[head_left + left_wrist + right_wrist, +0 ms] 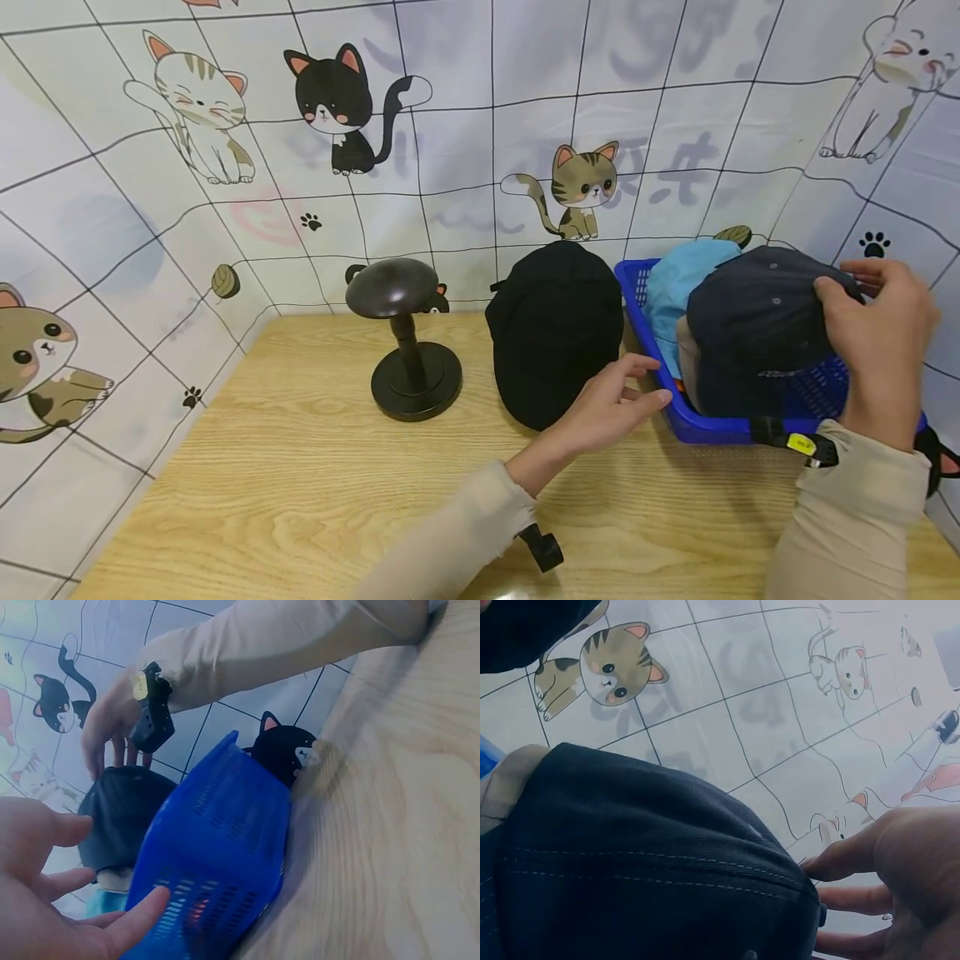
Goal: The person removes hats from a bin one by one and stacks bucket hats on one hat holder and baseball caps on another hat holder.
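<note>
A dark navy cap [765, 325] sits tilted in the blue basket [720, 429], its crown rising above the rim. My right hand [885, 325] pinches the cap at the top of its crown, thumb on the near side; in the right wrist view, the fingers [855, 900] reach behind the crown's button. Beside the basket's left rim is my left hand [603, 408], fingers spread and holding nothing. A light blue hat [686, 271] lies in the basket, partly hidden behind the navy cap. A black cap [558, 333] rests on the table just beyond my left hand.
A dark hat stand [408, 367] with a mushroom-shaped top and round base stands left of the black cap. The wood-grain table [300, 500] meets a wall covering [457, 183] printed with cartoon cats behind and at both sides.
</note>
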Demonstrator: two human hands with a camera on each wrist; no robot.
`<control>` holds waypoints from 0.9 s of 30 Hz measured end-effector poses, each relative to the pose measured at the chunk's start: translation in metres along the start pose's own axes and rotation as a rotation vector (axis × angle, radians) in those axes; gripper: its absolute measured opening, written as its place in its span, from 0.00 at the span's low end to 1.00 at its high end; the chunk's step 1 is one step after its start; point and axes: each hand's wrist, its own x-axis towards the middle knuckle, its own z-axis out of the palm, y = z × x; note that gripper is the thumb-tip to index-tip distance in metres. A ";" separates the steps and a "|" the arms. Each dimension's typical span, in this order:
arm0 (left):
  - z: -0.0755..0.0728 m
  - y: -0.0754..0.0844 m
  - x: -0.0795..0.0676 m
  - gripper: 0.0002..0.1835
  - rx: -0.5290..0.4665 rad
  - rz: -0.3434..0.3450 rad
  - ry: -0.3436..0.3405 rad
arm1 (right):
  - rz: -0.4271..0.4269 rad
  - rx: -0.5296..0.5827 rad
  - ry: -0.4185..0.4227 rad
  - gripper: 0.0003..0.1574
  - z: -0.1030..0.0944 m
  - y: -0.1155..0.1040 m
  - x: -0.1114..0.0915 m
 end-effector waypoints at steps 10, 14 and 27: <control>0.026 -0.004 0.021 0.21 -0.005 -0.057 0.061 | 0.119 -0.055 0.011 0.35 -0.001 0.002 0.005; 0.032 -0.008 0.024 0.19 0.040 -0.060 0.087 | 0.146 -0.050 0.007 0.34 -0.004 0.005 0.006; 0.034 -0.014 0.025 0.18 0.039 -0.036 0.084 | 0.138 -0.095 -0.035 0.28 -0.014 0.018 0.009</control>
